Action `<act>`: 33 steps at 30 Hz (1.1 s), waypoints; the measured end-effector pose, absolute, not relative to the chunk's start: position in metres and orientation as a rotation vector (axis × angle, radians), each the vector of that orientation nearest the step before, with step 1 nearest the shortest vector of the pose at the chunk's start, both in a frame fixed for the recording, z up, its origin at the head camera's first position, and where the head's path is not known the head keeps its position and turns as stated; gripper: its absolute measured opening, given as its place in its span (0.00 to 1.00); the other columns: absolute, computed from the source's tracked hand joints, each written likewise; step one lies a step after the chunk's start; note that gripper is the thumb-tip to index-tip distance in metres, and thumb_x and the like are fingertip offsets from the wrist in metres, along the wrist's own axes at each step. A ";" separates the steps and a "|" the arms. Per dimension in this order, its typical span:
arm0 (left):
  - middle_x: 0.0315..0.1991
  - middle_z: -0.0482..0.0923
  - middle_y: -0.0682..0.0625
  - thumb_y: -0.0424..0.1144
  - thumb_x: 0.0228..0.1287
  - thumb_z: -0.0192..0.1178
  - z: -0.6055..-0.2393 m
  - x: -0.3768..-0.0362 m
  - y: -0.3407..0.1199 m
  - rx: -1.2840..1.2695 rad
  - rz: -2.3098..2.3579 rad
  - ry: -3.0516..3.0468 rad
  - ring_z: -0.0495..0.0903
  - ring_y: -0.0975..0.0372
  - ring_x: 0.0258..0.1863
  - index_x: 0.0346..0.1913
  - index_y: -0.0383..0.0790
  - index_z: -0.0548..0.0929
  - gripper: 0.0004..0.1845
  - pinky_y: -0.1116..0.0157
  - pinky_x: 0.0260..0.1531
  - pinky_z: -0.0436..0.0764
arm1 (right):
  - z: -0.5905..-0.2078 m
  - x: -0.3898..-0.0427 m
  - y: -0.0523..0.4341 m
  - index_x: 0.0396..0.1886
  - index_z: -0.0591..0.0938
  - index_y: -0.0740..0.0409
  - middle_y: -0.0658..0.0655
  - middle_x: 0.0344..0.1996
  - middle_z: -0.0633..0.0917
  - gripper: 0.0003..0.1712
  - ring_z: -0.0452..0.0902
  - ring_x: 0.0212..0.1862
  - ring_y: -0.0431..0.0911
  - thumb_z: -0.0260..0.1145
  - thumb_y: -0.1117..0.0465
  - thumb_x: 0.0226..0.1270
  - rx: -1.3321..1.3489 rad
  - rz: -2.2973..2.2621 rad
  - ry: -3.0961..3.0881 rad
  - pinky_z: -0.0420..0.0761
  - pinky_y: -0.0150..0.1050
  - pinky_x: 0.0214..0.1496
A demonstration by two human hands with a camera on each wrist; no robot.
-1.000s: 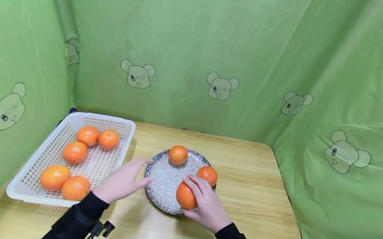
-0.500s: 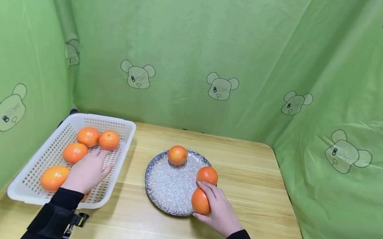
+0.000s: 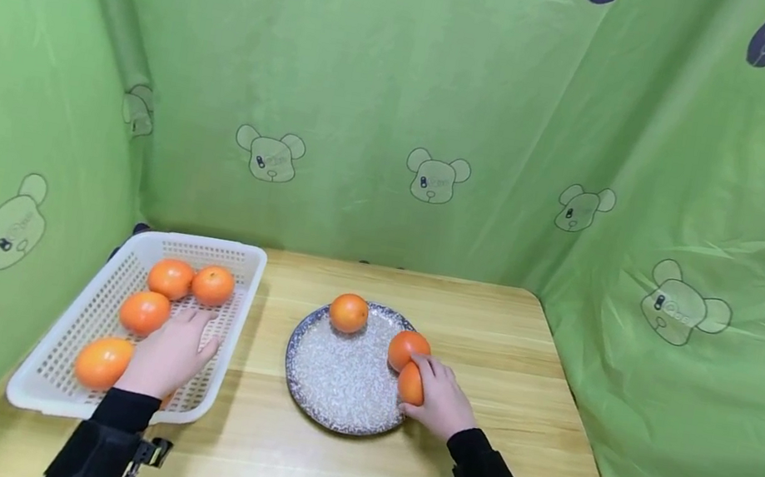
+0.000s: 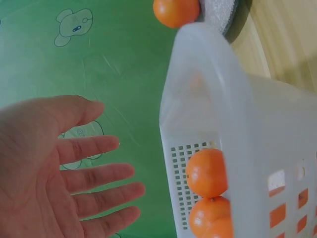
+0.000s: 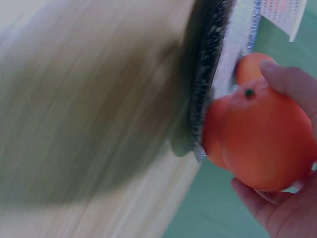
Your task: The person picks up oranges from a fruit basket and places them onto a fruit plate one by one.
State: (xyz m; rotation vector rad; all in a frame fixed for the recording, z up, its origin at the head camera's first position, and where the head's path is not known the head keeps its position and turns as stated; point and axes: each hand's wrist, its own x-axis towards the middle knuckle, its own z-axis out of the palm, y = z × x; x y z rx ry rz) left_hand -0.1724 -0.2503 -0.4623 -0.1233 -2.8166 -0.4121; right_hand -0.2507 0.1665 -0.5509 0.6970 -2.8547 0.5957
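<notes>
A person in black sleeves works at a wooden table inside a booth of green cloth printed with bear faces. The right hand grips an orange at the right edge of a speckled plate, fingers curled round the fruit; the right wrist view shows the orange pressed against the plate's rim, thumb on top and palm beneath. This held orange sits just beside a second orange on the plate, the two touching or nearly so, while a third lies near the plate's far edge, well apart from them. To the left, a white perforated basket holds more oranges: two side by side at the far end, one in the middle and one near the front. The left hand hangs over the basket's near right part, holding nothing; the left wrist view shows its palm flat and fingers spread straight, with the basket wall beside it and two oranges seen through the holes.
</notes>
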 end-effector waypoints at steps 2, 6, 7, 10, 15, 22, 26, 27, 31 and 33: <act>0.73 0.64 0.29 0.39 0.67 0.62 -0.464 -0.172 -0.250 -0.134 -0.399 -2.803 0.68 0.38 0.71 0.72 0.29 0.68 0.33 0.39 0.66 0.72 | -0.555 -0.256 0.164 0.72 0.70 0.61 0.67 0.63 0.78 0.51 0.76 0.62 0.65 0.82 0.56 0.49 0.686 0.599 -2.847 0.81 0.58 0.62; 0.73 0.65 0.29 0.39 0.68 0.62 -0.465 -0.170 -0.249 -0.124 -0.398 -2.812 0.69 0.37 0.70 0.72 0.29 0.68 0.33 0.39 0.65 0.73 | -0.565 -0.266 0.157 0.73 0.69 0.63 0.69 0.64 0.77 0.51 0.74 0.64 0.66 0.82 0.56 0.49 0.665 0.587 -2.838 0.79 0.58 0.65; 0.72 0.66 0.29 0.39 0.68 0.62 -0.465 -0.170 -0.248 -0.115 -0.410 -2.824 0.69 0.37 0.70 0.71 0.29 0.69 0.32 0.39 0.65 0.73 | -0.568 -0.269 0.155 0.73 0.69 0.63 0.69 0.65 0.76 0.51 0.74 0.64 0.66 0.82 0.56 0.50 0.658 0.579 -2.836 0.79 0.58 0.66; 0.71 0.68 0.29 0.40 0.70 0.61 -0.463 -0.168 -0.245 -0.084 -0.455 -2.867 0.70 0.36 0.69 0.69 0.29 0.71 0.29 0.38 0.64 0.74 | -0.578 -0.274 0.150 0.73 0.69 0.62 0.69 0.65 0.75 0.51 0.73 0.64 0.66 0.82 0.55 0.51 0.633 0.567 -2.817 0.78 0.57 0.67; 0.67 0.72 0.28 0.41 0.70 0.60 -0.462 -0.168 -0.241 -0.068 -0.498 -2.885 0.73 0.36 0.66 0.66 0.28 0.74 0.27 0.38 0.62 0.75 | -0.591 -0.281 0.148 0.73 0.69 0.61 0.69 0.66 0.75 0.51 0.73 0.64 0.66 0.82 0.53 0.50 0.616 0.537 -2.759 0.78 0.57 0.67; 0.67 0.73 0.29 0.40 0.69 0.61 -0.462 -0.167 -0.242 -0.067 -0.494 -2.872 0.73 0.36 0.66 0.65 0.28 0.74 0.26 0.38 0.63 0.75 | -0.596 -0.288 0.149 0.75 0.66 0.61 0.71 0.70 0.69 0.56 0.67 0.71 0.68 0.82 0.48 0.48 0.619 0.474 -2.723 0.74 0.59 0.72; 0.67 0.73 0.29 0.40 0.69 0.61 -0.461 -0.169 -0.244 -0.066 -0.496 -2.871 0.73 0.37 0.67 0.65 0.28 0.74 0.26 0.38 0.64 0.74 | -0.593 -0.288 0.151 0.76 0.65 0.61 0.73 0.73 0.66 0.59 0.62 0.74 0.70 0.82 0.46 0.48 0.623 0.461 -2.722 0.71 0.61 0.74; 0.67 0.72 0.29 0.40 0.69 0.61 -0.461 -0.169 -0.244 -0.067 -0.495 -2.871 0.72 0.37 0.67 0.65 0.28 0.74 0.27 0.38 0.64 0.74 | -0.593 -0.288 0.151 0.76 0.64 0.61 0.73 0.73 0.66 0.59 0.62 0.74 0.70 0.82 0.46 0.48 0.626 0.459 -2.717 0.71 0.61 0.73; 0.64 0.75 0.28 0.41 0.70 0.61 -0.460 -0.169 -0.244 -0.066 -0.484 -2.874 0.75 0.36 0.64 0.64 0.27 0.75 0.26 0.38 0.62 0.75 | -0.588 -0.286 0.153 0.76 0.65 0.61 0.74 0.74 0.65 0.59 0.61 0.75 0.71 0.82 0.45 0.48 0.635 0.446 -2.700 0.71 0.62 0.73; 0.63 0.76 0.28 0.41 0.70 0.61 -0.461 -0.168 -0.243 -0.060 -0.478 -2.876 0.76 0.36 0.62 0.63 0.26 0.75 0.26 0.38 0.60 0.76 | -0.586 -0.284 0.155 0.76 0.65 0.61 0.75 0.74 0.65 0.59 0.61 0.75 0.71 0.82 0.45 0.48 0.639 0.466 -2.694 0.71 0.62 0.73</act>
